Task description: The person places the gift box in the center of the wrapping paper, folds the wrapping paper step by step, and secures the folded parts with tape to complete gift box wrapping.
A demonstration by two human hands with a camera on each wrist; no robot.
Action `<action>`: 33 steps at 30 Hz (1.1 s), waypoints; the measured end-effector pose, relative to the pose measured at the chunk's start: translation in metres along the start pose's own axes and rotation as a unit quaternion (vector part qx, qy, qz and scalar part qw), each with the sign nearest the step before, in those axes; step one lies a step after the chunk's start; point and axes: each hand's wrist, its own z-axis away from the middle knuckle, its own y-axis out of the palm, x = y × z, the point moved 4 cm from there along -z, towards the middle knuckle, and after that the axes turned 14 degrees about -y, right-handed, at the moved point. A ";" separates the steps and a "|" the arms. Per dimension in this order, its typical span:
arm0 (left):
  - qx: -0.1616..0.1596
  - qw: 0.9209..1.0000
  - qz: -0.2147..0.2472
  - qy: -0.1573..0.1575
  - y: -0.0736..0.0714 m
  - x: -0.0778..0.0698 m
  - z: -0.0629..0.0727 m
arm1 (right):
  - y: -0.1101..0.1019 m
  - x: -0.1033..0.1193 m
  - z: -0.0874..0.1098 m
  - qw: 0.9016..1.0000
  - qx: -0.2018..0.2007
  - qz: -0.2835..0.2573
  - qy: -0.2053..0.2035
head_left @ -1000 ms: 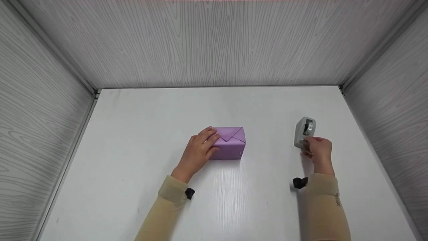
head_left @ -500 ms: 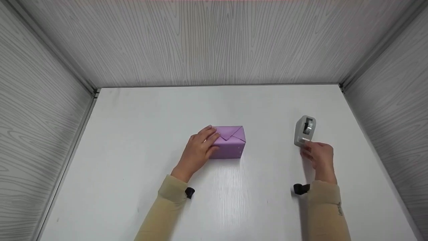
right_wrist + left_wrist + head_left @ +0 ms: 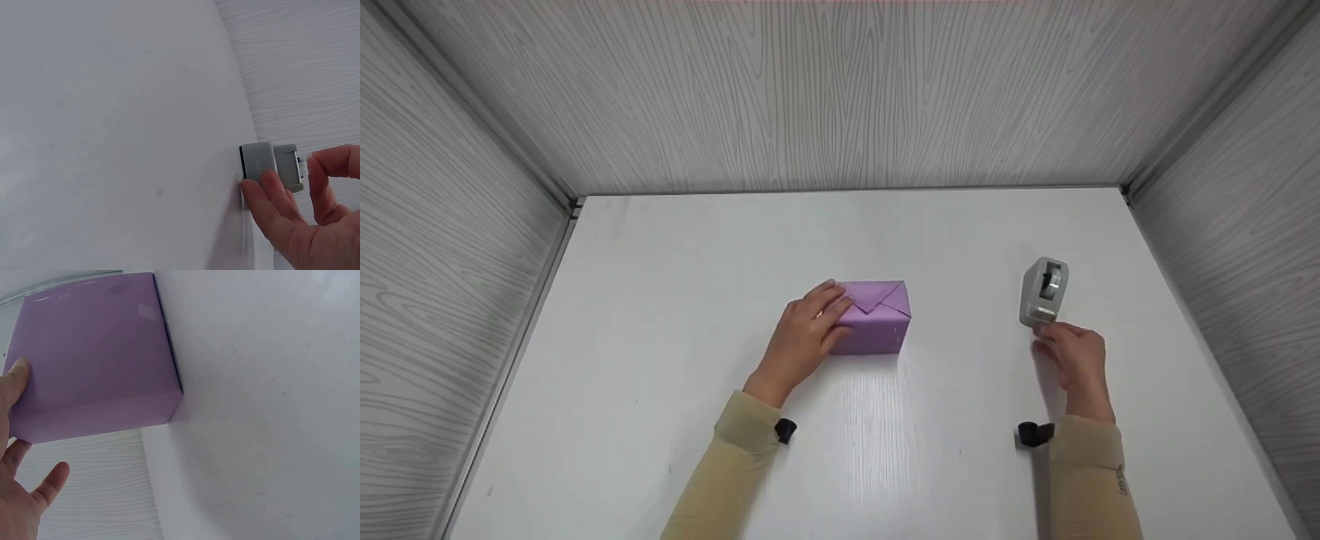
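Observation:
A box wrapped in purple paper (image 3: pixel 874 334) stands mid-table, with pointed folds on its top. My left hand (image 3: pixel 797 343) holds its left end, fingers over the top and thumb (image 3: pixel 18 377) against the smooth side. Toward the right stands a grey tape dispenser (image 3: pixel 1030 298) with a roll of clear tape (image 3: pixel 1051 280). At its near end is my right hand (image 3: pixel 1078 361). In the right wrist view, thumb and forefinger pinch the tape's end (image 3: pixel 303 167) just past the toothed cutter. Other fingers of that hand lie against the dispenser's body (image 3: pixel 258 159).
The white table (image 3: pixel 720 247) carries both things. Grey wood-grain panels rise behind it (image 3: pixel 840 97) and at both sides. A small black wrist camera (image 3: pixel 1033 434) sticks out from the right sleeve, and another (image 3: pixel 785 430) from the left.
My right hand has drawn back a little toward me, from over the dispenser's front to just past its near end. The left hand and the box have stayed put.

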 end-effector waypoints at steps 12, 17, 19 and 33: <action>-0.006 1.000 0.008 0.005 -0.001 0.000 0.000 | -0.005 -0.008 0.005 0.992 0.011 0.122 -0.010; -0.005 1.000 0.001 0.003 -0.001 0.000 0.000 | -0.006 -0.005 0.005 0.989 0.004 0.143 -0.025; -0.005 1.000 -0.001 0.003 0.000 0.000 0.000 | -0.006 -0.003 0.005 0.987 0.001 0.155 -0.033; -0.004 1.000 0.007 0.003 0.000 0.001 0.001 | -0.007 0.003 -0.004 0.966 -0.004 0.250 -0.064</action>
